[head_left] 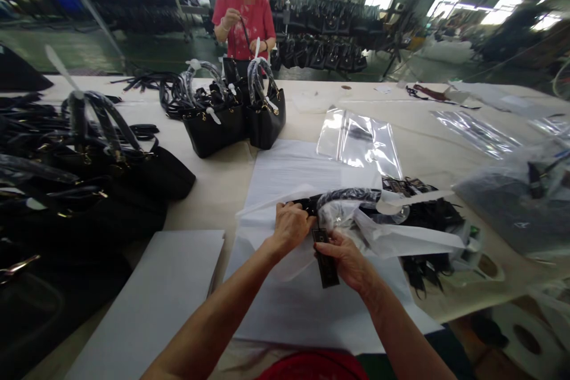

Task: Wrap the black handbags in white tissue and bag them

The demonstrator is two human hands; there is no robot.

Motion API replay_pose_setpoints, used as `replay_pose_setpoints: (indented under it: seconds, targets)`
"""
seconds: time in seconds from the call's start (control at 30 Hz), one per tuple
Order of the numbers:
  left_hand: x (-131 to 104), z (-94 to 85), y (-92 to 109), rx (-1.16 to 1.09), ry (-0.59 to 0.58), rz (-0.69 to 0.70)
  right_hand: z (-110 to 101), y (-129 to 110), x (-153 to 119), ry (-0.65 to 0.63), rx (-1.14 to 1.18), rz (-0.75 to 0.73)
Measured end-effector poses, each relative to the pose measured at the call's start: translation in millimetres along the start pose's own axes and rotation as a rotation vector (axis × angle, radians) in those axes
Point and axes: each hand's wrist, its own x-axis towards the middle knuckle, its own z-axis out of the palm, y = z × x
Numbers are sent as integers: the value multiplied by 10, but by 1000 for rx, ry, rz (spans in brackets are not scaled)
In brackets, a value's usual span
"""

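A black handbag (pixel 308 205) lies in front of me, partly covered by white tissue paper (pixel 409 240). Its handle (pixel 350 195) is wrapped in clear plastic and points to the right. My left hand (pixel 291 227) is closed at the bag's dark edge, its fingertips curled over and partly hidden. Between the thumb and fingers of my right hand (pixel 350 260) is a dark rectangular hang tag (pixel 328 270), hanging down just below the bag. White sheets (pixel 276 175) are spread under both hands.
Several black handbags (pixel 216 130) stand at the back left, and more (pixel 151 175) crowd the left side. A paper stack (pixel 155 285) lies left of my arm. Clear plastic bags (pixel 360 139) and a pile of black tags (pixel 427 219) lie right. Across the table stands a person (pixel 244 18).
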Motion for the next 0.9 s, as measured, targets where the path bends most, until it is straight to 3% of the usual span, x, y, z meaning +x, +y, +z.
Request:
replay_pose_setpoints:
  seconds: [0.17,0.27,0.53,0.7,0.9]
  targets:
    - [-99,-12,-82,-189,76,-67,-28,101,-62,-170,18,107]
    - [-225,-27,-167,-389,148,-30,-40,161,-43,-211,37,111]
    - [-436,-15,-222,-730,331,133,22,334,116,190,307,-104]
    - [-467,-14,-218,-714,256,226,86,362,192,280,245,-253]
    - [-463,39,-339,-529,239,362,166,305,261,308,376,-219]
